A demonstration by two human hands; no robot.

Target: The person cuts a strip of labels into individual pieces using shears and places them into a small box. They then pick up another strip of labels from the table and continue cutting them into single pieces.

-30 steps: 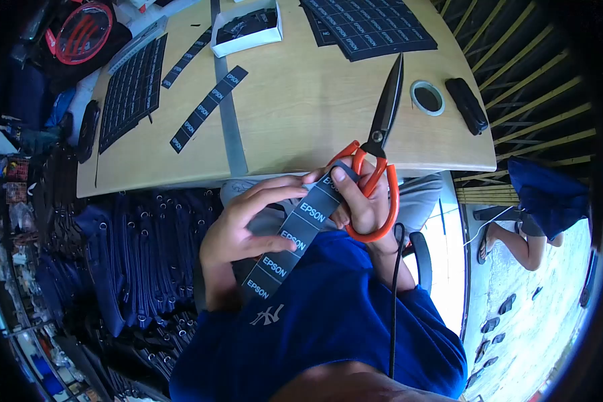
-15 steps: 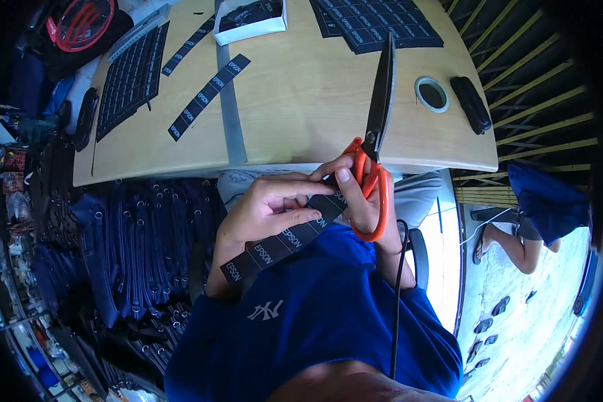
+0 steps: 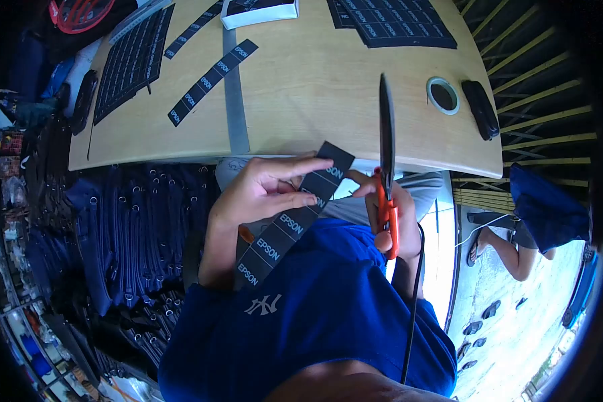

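Note:
My left hand (image 3: 258, 193) pinches a black strip of EPSON labels (image 3: 269, 248) between thumb and fingers. The strip slants from above my fingertips down over my blue shirt. To the right, my right hand (image 3: 407, 201) grips a pair of scissors (image 3: 387, 151) by its orange handles. Its long dark blades point up, seen nearly edge-on, so their opening is hard to judge. A gap lies between scissors and strip. On the table, another EPSON strip (image 3: 211, 82) lies across a flat grey bar (image 3: 235, 114).
A white box (image 3: 261, 17) holding dark pieces stands at the table's (image 3: 315, 94) far side. EPSON label sheets (image 3: 405, 23) lie at back right, others (image 3: 132, 63) at left. A tape roll (image 3: 443, 96) and black case (image 3: 480, 110) are at right. Another person's leg (image 3: 516, 258) shows beyond.
The scissors and my right hand have moved away from the strip, down and to the right, with the blades now edge-on. The strip's upper end is now uncovered. The camera view has shifted slightly.

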